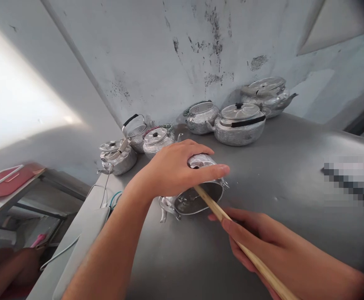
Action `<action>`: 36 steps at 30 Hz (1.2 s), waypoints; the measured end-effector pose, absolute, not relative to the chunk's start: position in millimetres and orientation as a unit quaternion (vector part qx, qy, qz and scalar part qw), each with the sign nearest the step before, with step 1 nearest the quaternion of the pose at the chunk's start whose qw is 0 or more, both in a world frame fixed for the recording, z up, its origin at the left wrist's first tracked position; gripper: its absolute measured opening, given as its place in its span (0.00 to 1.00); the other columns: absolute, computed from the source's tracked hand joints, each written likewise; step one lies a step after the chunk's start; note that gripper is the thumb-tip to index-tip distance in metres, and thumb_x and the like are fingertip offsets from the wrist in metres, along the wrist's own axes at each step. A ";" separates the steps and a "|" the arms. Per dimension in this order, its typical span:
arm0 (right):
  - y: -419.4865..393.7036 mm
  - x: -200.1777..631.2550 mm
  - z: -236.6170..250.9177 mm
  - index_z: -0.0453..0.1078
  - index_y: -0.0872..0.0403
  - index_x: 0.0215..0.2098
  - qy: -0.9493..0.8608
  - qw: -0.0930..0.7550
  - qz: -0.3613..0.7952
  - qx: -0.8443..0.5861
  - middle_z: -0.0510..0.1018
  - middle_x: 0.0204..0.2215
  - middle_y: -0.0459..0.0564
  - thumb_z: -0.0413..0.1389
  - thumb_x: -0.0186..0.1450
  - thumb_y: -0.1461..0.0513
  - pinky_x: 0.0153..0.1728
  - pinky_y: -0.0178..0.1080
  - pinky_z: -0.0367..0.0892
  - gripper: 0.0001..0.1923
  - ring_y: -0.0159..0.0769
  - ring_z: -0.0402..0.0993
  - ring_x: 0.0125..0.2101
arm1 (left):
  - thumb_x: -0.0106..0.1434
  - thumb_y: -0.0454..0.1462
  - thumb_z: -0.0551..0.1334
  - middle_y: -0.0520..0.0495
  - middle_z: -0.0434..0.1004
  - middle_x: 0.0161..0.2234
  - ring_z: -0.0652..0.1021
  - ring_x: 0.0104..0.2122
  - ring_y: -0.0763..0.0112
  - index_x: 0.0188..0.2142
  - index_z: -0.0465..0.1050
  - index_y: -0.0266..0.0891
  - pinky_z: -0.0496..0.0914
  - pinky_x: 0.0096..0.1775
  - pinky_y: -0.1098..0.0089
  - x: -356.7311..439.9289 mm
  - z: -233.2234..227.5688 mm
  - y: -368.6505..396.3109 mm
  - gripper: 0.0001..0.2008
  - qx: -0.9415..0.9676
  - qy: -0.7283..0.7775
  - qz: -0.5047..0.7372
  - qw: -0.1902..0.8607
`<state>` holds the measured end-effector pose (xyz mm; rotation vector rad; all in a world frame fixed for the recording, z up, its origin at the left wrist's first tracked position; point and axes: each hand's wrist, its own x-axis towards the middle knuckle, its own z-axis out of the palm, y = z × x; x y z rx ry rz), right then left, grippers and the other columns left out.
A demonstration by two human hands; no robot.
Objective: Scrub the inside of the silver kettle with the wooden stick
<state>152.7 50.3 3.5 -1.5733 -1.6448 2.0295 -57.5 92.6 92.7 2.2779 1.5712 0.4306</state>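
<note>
My left hand grips a small lidless aluminium kettle that lies tilted on its side on the grey metal table, its open mouth facing me. My right hand holds a long wooden stick whose far end reaches into the kettle's mouth. The stick's near end runs out of view at the bottom.
Several finished aluminium kettles stand along the stained wall: three small ones at the left, larger ones at the back right. Cables lie at the table's left edge. A red tray sits on a lower shelf at the left.
</note>
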 end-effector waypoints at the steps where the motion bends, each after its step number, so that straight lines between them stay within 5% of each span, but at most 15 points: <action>1: 50.1 152.4 3.4 0.70 0.50 0.43 -0.544 0.051 0.665 -0.510 0.67 0.22 0.36 0.45 0.78 0.48 0.12 0.25 0.65 0.19 0.22 0.58 0.12 | 0.67 0.65 0.59 0.53 0.77 0.61 0.76 0.59 0.52 0.58 0.79 0.52 0.68 0.62 0.57 -57.4 92.8 92.6 0.31 0.801 0.553 0.152 0.170; 20: 50.8 152.8 4.8 0.67 0.50 0.34 -0.600 0.061 0.636 -0.481 0.66 0.22 0.36 0.51 0.74 0.48 0.14 0.26 0.65 0.18 0.24 0.59 0.15 | 0.68 0.62 0.59 0.52 0.78 0.61 0.76 0.59 0.51 0.58 0.78 0.53 0.68 0.63 0.55 -56.6 91.8 92.8 0.29 0.800 0.558 0.151 0.159; 36: 52.6 151.7 9.9 0.65 0.50 0.34 -0.613 0.050 0.632 -0.472 0.66 0.22 0.36 0.45 0.78 0.51 0.15 0.26 0.66 0.18 0.24 0.61 0.16 | 0.68 0.62 0.59 0.52 0.77 0.62 0.76 0.59 0.51 0.58 0.78 0.52 0.67 0.63 0.55 -57.2 91.7 92.8 0.29 0.801 0.555 0.152 0.162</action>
